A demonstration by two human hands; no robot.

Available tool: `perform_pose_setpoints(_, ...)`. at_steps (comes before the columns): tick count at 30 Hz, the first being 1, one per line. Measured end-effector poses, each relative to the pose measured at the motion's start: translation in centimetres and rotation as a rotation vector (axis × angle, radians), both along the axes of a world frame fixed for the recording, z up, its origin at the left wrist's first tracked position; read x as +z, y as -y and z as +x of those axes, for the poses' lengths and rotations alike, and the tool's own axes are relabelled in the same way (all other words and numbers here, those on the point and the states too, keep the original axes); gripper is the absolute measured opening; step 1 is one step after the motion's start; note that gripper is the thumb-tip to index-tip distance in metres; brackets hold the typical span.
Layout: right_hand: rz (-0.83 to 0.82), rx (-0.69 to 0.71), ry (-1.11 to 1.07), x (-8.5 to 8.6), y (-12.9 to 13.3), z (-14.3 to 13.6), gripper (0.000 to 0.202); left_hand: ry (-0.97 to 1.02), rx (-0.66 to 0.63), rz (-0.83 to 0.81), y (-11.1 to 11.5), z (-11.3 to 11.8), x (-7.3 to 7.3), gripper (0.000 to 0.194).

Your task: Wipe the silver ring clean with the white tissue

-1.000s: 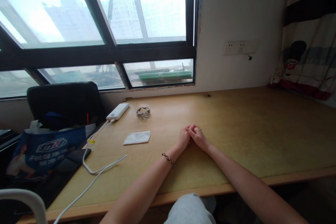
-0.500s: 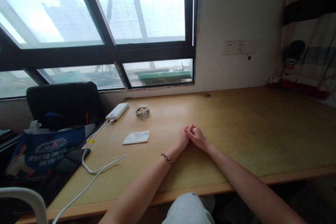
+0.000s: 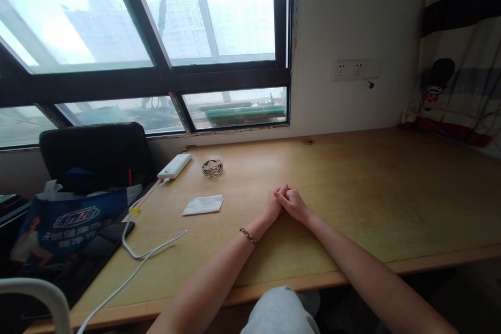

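Observation:
My left hand (image 3: 274, 203) and my right hand (image 3: 296, 205) are clasped together on the desk (image 3: 352, 193), fingers folded over one another. Both are closed, and no object shows in either; the space between the palms is hidden. A braided bracelet (image 3: 249, 238) circles my left wrist. Left of my hands lies a folded white tissue (image 3: 203, 205). Farther back stands a silvery openwork metal ring-shaped piece (image 3: 212, 168), apart from both hands.
At the desk's left edge lies a white power bank (image 3: 174, 167) with a white cable (image 3: 129, 242) trailing forward. Beyond that edge are a black chair (image 3: 97, 151) and a blue bag (image 3: 74, 224). A window, wall sockets (image 3: 350, 70) and a curtain (image 3: 457, 52) border the back.

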State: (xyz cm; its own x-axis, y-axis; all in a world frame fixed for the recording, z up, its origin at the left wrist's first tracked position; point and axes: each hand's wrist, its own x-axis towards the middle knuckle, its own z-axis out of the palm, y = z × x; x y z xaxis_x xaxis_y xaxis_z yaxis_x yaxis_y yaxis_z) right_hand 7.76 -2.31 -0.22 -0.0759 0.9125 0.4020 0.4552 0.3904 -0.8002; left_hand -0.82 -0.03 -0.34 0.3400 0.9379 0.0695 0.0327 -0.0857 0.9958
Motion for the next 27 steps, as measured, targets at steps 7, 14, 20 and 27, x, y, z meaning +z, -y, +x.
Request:
perform_pose_setpoints(7, -0.007, 0.012, 0.014, -0.04, -0.04, 0.01, 0.051, 0.013, -0.02, 0.008, -0.22, 0.04, -0.22, 0.042)
perform_pose_setpoints(14, 0.0, 0.006, 0.01, -0.15, 0.0, -0.02, 0.051, 0.007, -0.026, 0.016, -0.26, 0.0, -0.16, 0.043)
perform_pose_setpoints(20, -0.019, 0.002, 0.016, -0.07, 0.01, -0.05, 0.052, 0.04, -0.031, 0.003, -0.13, 0.02, -0.07, 0.041)
perform_pose_setpoints(27, -0.024, 0.0, 0.018, 0.1, 0.1, -0.08, 0.052, 0.021, -0.034, -0.03, -0.05, 0.01, 0.12, 0.041)
